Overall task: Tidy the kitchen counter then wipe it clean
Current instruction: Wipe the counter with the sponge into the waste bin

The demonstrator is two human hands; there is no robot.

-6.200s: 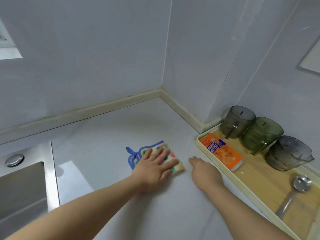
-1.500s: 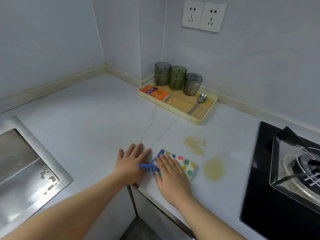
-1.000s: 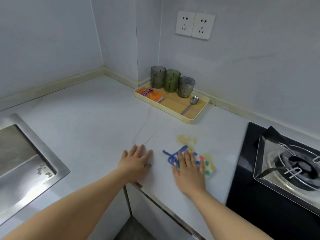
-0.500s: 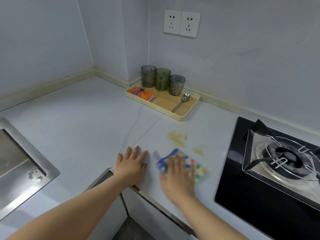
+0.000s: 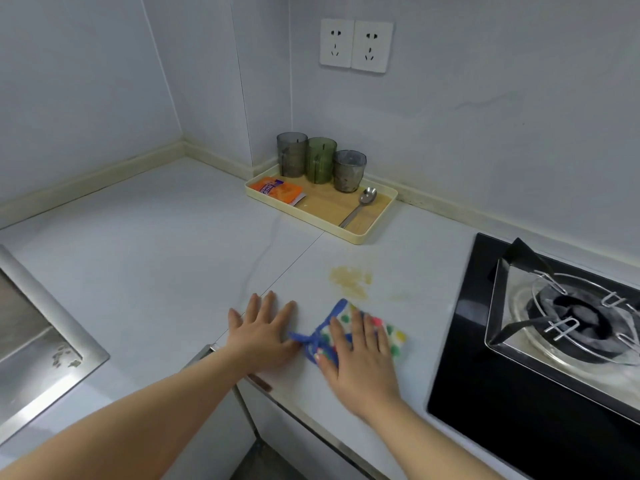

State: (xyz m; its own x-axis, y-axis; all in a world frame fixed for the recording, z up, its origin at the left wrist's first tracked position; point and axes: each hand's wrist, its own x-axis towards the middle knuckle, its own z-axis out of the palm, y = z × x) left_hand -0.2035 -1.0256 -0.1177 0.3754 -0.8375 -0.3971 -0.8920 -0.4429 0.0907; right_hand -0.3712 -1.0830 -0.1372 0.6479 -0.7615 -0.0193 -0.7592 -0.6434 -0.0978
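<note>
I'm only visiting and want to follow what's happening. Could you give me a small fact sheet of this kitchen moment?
Left hand: flat on the counter, fingers spread, beside the cloth
Right hand: pressed flat on the dotted cloth
Stain: yellowish smear just beyond the cloth, not yet wiped
Tray: against the wall, holding three cups, a spoon and an orange packet
Far right: gas stove
Far left: steel sink
</note>
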